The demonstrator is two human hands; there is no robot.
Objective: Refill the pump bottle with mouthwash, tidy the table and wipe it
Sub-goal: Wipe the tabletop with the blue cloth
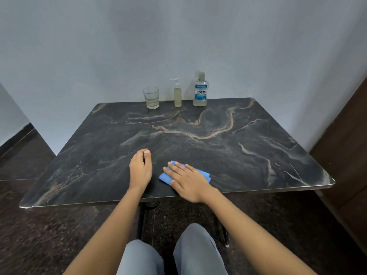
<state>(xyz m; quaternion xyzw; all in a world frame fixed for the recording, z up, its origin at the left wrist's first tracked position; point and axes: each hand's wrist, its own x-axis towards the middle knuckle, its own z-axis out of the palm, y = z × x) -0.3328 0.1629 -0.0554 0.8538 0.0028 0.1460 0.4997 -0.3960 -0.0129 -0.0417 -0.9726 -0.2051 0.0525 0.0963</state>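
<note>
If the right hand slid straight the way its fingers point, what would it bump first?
Probably the left hand. The right hand lies flat on the blue cloth, fingers aimed up-left at the left thumb, with only bare table between.

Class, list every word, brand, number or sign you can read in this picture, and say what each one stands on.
"LISTERINE": on the blue label of the mouthwash bottle.
Smaller print above and below that word on the same label: too small and blurred to read.
Pump bottle, glass, blue cloth: no text visible.
</note>
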